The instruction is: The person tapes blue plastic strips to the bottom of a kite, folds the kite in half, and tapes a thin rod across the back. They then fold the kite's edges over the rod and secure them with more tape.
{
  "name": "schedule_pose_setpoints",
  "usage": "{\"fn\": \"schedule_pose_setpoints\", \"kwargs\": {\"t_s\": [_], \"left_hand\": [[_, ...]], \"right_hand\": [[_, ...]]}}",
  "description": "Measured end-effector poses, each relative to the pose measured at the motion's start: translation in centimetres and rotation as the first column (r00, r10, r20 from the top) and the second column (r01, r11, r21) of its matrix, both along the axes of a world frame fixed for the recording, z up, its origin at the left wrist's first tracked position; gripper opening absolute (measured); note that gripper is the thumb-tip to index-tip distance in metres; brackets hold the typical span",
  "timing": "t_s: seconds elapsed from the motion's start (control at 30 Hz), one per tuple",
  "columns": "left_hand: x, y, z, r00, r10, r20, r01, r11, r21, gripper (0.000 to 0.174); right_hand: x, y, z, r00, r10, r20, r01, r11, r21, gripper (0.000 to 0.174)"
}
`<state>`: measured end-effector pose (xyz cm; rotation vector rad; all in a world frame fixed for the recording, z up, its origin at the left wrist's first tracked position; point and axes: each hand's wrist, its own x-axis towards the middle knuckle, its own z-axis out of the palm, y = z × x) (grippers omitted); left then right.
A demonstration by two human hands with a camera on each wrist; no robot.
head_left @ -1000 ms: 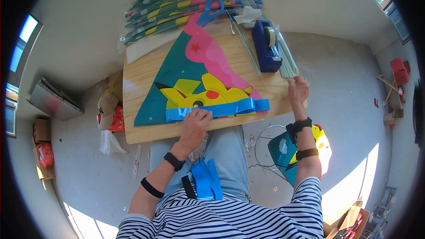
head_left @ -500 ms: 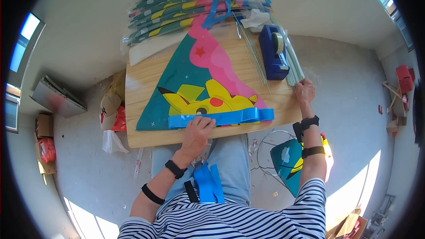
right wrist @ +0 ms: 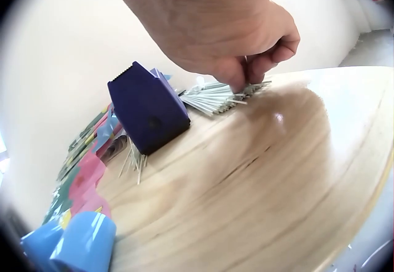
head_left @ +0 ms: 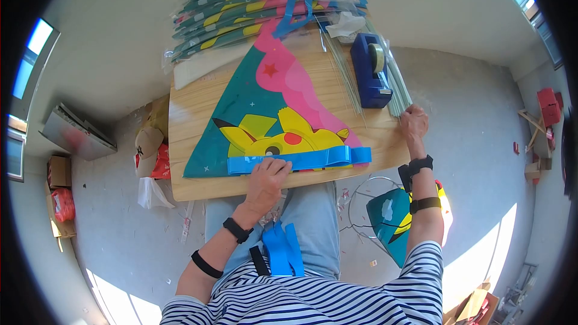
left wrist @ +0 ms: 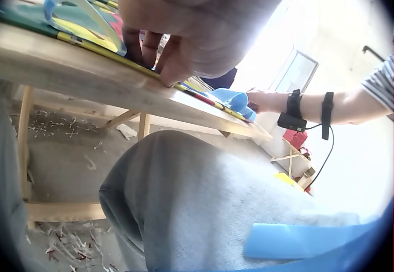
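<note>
A triangular kite (head_left: 241,102) with a yellow cartoon character on green and pink lies on the wooden table (head_left: 186,102). Across its near edge runs a folded blue ribbon (head_left: 313,159). My left hand (head_left: 268,183) rests on ribbon and kite at the table's front edge, its fingertips pressing down in the left wrist view. At the right side, my right hand (head_left: 415,125) is at the near ends of a bundle of thin pale rods (head_left: 397,93). Its thumb and index finger pinch at the rod ends (right wrist: 215,100), with the other fingers curled.
A dark blue tape dispenser (head_left: 368,72) stands left of the rod bundle, with more loose rods (head_left: 346,72) beside it. Bagged folded kites (head_left: 241,9) are stacked at the back. Another blue strip (head_left: 282,250) lies on my lap. A printed kite piece (head_left: 385,216) is below right.
The head view has shifted slightly. My right hand stays at the rod ends, its fingers drawing closer together there. The left hand keeps its place on the ribbon.
</note>
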<state>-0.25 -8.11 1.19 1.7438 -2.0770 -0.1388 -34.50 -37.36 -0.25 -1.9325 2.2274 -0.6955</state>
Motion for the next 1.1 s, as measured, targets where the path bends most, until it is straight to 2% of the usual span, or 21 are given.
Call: {"fn": "schedule_pose_setpoints", "kwargs": {"t_s": [0.3,0.43,0.53,0.6,0.83,0.93,1.03,1.1], "left_hand": [[0.0,0.0,0.0,1.0,-0.004,0.011,0.004,1.0,-0.001,0.044],[0.0,0.0,0.1,1.0,-0.011,0.004,0.011,1.0,-0.005,0.044],[0.0,-0.2,0.4,1.0,-0.008,0.011,0.008,1.0,0.011,0.044],[0.0,-0.1,0.2,1.0,-0.017,0.001,0.017,1.0,-0.006,0.044],[-0.1,-0.2,0.3,1.0,-0.016,-0.005,0.016,1.0,0.007,0.044],[0.0,-0.2,0.4,1.0,-0.024,-0.001,0.024,1.0,-0.021,0.045],[-0.1,-0.1,0.5,1.0,-0.019,-0.019,0.019,1.0,0.0,0.046],[0.1,-0.2,0.4,0.999,-0.033,-0.007,0.033,0.999,-0.019,0.045]], "right_hand": [[-0.3,-0.1,0.7,0.998,-0.031,0.046,0.026,0.995,0.093,0.02],[0.1,-0.5,1.6,0.995,-0.077,0.058,0.074,0.995,0.062,0.025],[0.5,-1.5,1.6,0.998,-0.054,0.031,0.052,0.995,0.082,0.027],[0.7,-2.0,0.4,0.998,-0.033,-0.057,0.037,0.997,0.065,0.026],[0.8,-1.7,0.8,0.999,-0.021,-0.031,0.023,0.996,0.083,0.024],[0.2,-1.2,0.7,1.0,0.023,0.0,-0.023,1.0,0.0,0.025],[-1.3,0.5,0.7,0.999,0.016,-0.035,-0.016,1.0,0.01,0.019],[-3.6,3.8,0.6,0.998,0.068,-0.009,-0.067,0.995,0.077,0.018]]}}
